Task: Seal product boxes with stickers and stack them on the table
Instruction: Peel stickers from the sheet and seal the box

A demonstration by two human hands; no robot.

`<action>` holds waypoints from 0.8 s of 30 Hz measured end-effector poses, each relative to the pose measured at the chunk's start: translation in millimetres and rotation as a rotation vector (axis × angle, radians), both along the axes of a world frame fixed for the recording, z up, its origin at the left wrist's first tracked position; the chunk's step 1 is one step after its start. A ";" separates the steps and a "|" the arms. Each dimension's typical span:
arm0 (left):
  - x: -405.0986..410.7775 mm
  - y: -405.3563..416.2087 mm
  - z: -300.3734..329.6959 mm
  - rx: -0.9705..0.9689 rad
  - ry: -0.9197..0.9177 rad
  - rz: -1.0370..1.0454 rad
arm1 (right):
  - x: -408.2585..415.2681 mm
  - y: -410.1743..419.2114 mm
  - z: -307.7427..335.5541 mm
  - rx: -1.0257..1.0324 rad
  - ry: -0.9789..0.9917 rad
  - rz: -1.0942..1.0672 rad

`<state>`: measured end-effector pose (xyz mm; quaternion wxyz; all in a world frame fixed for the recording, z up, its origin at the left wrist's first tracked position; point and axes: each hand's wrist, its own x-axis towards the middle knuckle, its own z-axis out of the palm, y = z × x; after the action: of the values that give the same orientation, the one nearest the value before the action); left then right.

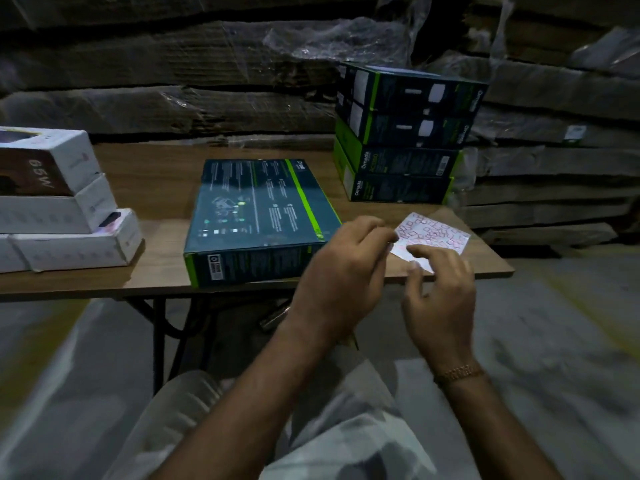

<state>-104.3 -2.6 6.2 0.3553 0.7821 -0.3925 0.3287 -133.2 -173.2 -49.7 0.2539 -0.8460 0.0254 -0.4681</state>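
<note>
On the counter (156, 282) a dark box (258, 220) lay flat, unsealed we judged, left of the sticker sheet (440, 233). Our left hand (346, 268) pinched the sheet's near edge; right hand (440, 292) fingers (420, 251) spread, pressing it. Best to peel slowly, sheet pinned.

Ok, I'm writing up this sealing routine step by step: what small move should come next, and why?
Probably peel one sticker free. Both hands are at the sticker sheet: the left hand at its left edge, the right hand pressing its near corner. The dark box lying flat beside them awaits sealing.
</note>
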 end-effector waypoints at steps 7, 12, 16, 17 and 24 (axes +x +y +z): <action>42.8 -63.7 -28.2 0.325 0.422 0.118 | 18.2 -56.6 13.9 0.041 0.084 0.019; 57.5 -77.4 -39.3 0.399 0.434 0.208 | 45.5 -70.4 16.6 -0.004 0.213 0.102; 53.4 -78.2 -46.0 0.336 0.495 0.248 | 57.3 -75.5 1.4 -0.012 0.268 0.085; 53.2 -78.9 -47.5 0.324 0.496 0.259 | 56.8 -75.7 -1.8 -0.010 0.249 0.077; 53.2 -82.4 -47.9 0.383 0.512 0.320 | 55.8 -77.6 7.8 -0.070 0.408 0.088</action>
<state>-51.1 -85.0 -41.8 0.2331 0.9431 -0.2177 0.0943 -77.5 -250.8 -41.9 0.2340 -0.9319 0.0231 -0.2763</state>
